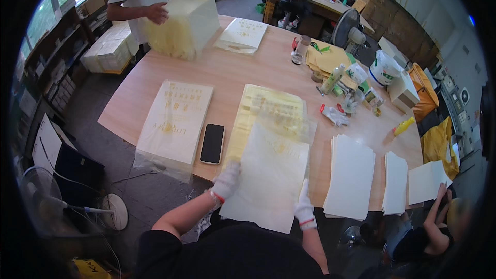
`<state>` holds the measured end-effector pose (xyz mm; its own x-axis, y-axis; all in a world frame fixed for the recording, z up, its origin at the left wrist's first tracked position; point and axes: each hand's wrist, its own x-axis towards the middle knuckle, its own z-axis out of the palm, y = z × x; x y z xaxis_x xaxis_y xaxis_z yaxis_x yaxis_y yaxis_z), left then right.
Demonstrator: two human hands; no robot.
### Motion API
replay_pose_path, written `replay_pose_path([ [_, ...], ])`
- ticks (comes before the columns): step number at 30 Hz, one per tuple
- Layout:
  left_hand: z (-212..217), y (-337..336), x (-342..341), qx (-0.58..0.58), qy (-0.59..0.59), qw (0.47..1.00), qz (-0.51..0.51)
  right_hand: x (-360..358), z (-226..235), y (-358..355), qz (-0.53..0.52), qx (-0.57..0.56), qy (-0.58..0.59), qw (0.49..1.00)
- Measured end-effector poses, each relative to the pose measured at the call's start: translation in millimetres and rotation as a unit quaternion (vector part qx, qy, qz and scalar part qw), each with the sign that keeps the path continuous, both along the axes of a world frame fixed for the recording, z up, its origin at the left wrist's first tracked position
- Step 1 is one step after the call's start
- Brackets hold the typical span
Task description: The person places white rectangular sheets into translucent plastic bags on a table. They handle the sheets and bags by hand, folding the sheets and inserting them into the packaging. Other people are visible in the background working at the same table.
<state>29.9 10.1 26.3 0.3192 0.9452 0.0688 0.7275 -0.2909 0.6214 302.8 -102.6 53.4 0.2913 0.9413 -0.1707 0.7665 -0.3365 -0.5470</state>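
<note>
Both my hands wear white work gloves with red cuffs. A thin stack of white paper sheets (266,181) is held tilted over the table's near edge, between my left hand (226,181) at its left edge and my right hand (304,205) at its lower right edge. Faint yellowish print shows near its upper right; I cannot tell whether film covers it. Beneath and beyond lies a pile of clear plastic bags with yellow print (248,99). To the left are a black-screened phone (212,144) and a white stack in a printed clear bag (181,103).
White paper piles (351,173) stand to the right, where another person's hands (442,191) touch a sheet. Across the wooden table (129,98), someone stands beside a tall bagged stack (194,18). Bottles, gloves and a white bucket (385,67) crowd the far right.
</note>
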Motion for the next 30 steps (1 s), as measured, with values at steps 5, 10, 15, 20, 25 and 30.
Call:
replay_pose_path([
  [5,71.5,-98.9,-54.9,-0.184,0.016,0.973,-0.138,-41.5,9.7,-91.2,0.029,0.098,0.023,0.994],
  [10,40.7,-83.1,-38.6,-0.004,-0.176,0.977,-0.123,-44.6,-7.2,-83.2,0.007,0.149,0.019,0.989],
  [15,55.3,-67.9,-50.7,-0.145,-0.212,0.965,-0.048,-38.4,10.4,-100.8,-0.029,0.022,0.117,0.992],
  [20,66.6,-54.9,-37.4,-0.068,-0.27,0.952,-0.124,-40.9,-31.1,-64.7,-0.299,0.011,0.633,0.714],
  [25,106.9,-33.9,-89.4,0.171,-0.406,0.898,-0.01,-121.0,-15.2,19.4,0.011,0.244,0.309,0.919],
  [30,105.3,6.0,-170.3,0.161,-0.603,0.741,0.246,-222.2,1.0,109.3,0.153,0.044,0.427,0.89],
])
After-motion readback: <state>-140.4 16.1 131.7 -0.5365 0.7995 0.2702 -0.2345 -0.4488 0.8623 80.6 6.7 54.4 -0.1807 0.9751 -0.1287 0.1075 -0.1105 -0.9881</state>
